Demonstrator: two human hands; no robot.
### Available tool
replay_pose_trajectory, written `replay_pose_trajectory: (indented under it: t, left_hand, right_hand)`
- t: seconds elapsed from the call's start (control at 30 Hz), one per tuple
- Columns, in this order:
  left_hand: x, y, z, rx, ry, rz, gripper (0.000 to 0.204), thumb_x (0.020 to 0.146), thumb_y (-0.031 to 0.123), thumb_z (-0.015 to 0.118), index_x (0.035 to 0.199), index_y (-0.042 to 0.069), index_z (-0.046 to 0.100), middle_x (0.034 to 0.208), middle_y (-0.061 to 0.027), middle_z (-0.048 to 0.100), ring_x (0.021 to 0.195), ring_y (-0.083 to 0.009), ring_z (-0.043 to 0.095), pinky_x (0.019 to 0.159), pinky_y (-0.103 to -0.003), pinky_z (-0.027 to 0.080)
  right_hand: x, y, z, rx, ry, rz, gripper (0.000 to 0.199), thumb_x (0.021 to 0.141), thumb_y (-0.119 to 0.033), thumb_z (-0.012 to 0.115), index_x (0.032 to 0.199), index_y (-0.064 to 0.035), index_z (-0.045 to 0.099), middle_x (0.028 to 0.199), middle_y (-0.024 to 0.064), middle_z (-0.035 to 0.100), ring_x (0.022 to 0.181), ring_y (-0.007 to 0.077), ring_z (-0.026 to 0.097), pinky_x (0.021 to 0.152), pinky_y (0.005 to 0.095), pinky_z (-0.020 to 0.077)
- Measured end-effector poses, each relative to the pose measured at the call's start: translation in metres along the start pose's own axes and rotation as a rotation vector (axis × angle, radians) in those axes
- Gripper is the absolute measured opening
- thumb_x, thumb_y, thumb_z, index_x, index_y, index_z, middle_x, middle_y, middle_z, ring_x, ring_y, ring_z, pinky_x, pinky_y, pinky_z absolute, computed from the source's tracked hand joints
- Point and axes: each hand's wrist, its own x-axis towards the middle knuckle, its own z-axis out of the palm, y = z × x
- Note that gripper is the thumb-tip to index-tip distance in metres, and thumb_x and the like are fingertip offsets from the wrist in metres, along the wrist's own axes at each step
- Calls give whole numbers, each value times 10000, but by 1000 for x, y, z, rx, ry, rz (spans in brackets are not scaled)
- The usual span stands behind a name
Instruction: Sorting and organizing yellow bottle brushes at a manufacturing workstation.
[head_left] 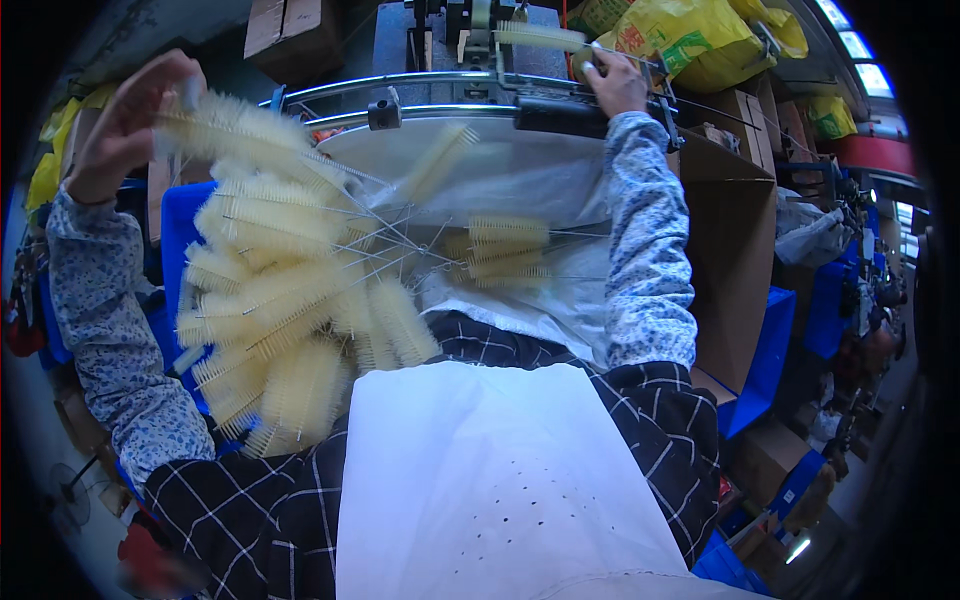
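My right hand (615, 82) is at the metal machine (470, 55), its fingers closed at the right end of a pale-yellow bristle brush (540, 36) lying sideways there. My left hand (138, 125) is raised at the far left and smeared by motion. Against its palm side lies the end of another twisted-wire brush (240, 135), also blurred, above a large heap of similar brushes (270, 260); whether the fingers grip it I cannot tell. One more blurred brush (440, 160) slants over the whitish sheet in front of the machine.
A blue bin (180, 230) stands beneath the heap. Several brushes (505, 250) lie on the whitish sheet (540, 180) across my lap. Metal rails (430, 112) cross ahead. An open cardboard box (735, 270) stands at the right, with yellow bags (690, 45) behind.
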Motion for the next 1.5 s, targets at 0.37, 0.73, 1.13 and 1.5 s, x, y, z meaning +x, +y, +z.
replay_pose_trajectory:
  t: [0.37, 0.73, 1.13, 1.5]
  left_hand:
    - [95, 9, 54, -42, -421, 97, 653, 725, 481, 562, 1224, 113, 356, 1077, -69, 427, 1050, -185, 423, 810, -304, 450]
    - [159, 39, 165, -94, -102, -52, 340, 758, 19, 561, 1080, 44, 456, 1022, -75, 476, 842, -167, 559, 733, -249, 502]
    - [154, -35, 186, 776, -520, -144, 630, 727, 250, 578, 1260, 203, 244, 1244, -180, 296, 953, -330, 514, 804, -384, 444]
    - [150, -77, 220, 941, -536, -99, 609, 687, 213, 623, 1219, 194, 326, 1265, -179, 281, 963, -315, 513, 809, -362, 436]
  right_hand:
    - [17, 36, -85, -460, -271, -187, 257, 842, -224, 435, 1077, -216, 539, 1032, 40, 565, 973, 230, 512, 843, 311, 397]
    - [-81, -124, -111, 1375, -1013, 161, 432, 852, -347, 441, 1163, -47, 423, 965, 52, 540, 839, 129, 521, 745, 252, 434]
    - [-1, -70, -23, -297, -102, -208, 276, 776, -157, 486, 1037, -201, 562, 864, 40, 521, 829, 223, 474, 776, 326, 387]
    - [10, -75, -8, -311, -64, -300, 256, 799, -183, 471, 1032, -228, 567, 873, 10, 503, 816, 190, 463, 778, 331, 381]
